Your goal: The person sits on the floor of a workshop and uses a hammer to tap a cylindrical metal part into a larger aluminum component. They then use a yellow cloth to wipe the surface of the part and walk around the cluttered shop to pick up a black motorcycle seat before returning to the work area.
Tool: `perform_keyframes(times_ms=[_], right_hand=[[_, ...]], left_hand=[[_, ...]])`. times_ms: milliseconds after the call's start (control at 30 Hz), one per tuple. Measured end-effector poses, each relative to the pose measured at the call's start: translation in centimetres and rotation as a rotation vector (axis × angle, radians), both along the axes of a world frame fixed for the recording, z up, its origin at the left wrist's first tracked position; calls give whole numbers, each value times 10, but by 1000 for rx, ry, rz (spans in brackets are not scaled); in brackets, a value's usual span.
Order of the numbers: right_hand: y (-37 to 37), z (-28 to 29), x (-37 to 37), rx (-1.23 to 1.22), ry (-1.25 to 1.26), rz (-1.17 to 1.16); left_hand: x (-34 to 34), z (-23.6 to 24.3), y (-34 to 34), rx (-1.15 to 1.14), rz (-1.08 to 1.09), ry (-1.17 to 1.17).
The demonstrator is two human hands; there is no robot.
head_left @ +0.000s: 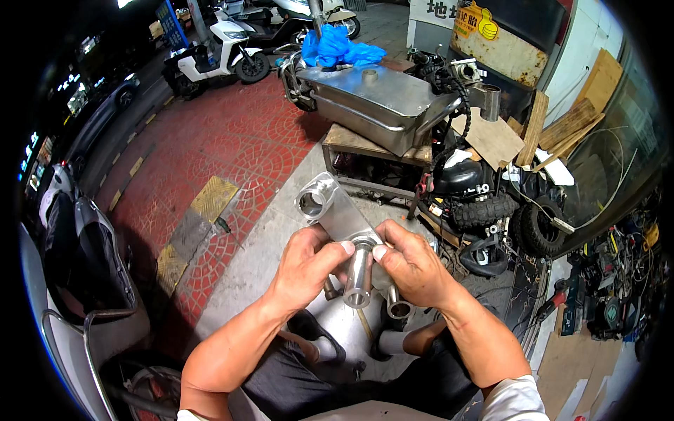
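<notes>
While left fingers (pixel 333 255) grip a silver bracket (pixel 345 215) | right fingers (pixel 387 259) clasp it too | metal tank (pixel 368 98) on bench (pixel 344 141)

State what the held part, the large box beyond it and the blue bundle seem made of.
Held part: metal, perhaps aluminium or steel; satin flat areas, bright curved highlights.
Large box: probably sheet metal; dull silver, soft reflections.
Blue bundle: likely thin plastic; glossy crinkles.
</notes>
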State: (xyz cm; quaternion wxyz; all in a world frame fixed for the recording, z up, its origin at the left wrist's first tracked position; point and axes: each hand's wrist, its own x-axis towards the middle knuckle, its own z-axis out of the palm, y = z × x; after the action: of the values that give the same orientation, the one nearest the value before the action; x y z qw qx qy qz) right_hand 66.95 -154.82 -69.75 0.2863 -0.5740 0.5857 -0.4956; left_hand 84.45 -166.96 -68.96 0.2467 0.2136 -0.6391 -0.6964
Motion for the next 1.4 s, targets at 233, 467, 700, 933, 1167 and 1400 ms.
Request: perform_keyframes(times_ms=[233, 467, 700, 933, 1167, 1400], right_hand=[[-9, -8, 1, 73, -232, 46], [-7, -8, 1, 203, -621, 187], [-16, -14, 6, 257, -640, 89], [-16, -16, 4, 242, -695, 128], [-19, -20, 4, 247, -643, 135], [-22, -14, 4, 296, -692, 119]], left_hand=[[1, -8, -8, 29, 25, -117], [-1, -9, -10, 188, -46, -113], [-4, -16, -15, 158, -93, -77], [-2, -18, -18, 147, -122, -77], [-4, -20, -11, 133, -97, -35], [-7, -23, -11, 165, -66, -88]])
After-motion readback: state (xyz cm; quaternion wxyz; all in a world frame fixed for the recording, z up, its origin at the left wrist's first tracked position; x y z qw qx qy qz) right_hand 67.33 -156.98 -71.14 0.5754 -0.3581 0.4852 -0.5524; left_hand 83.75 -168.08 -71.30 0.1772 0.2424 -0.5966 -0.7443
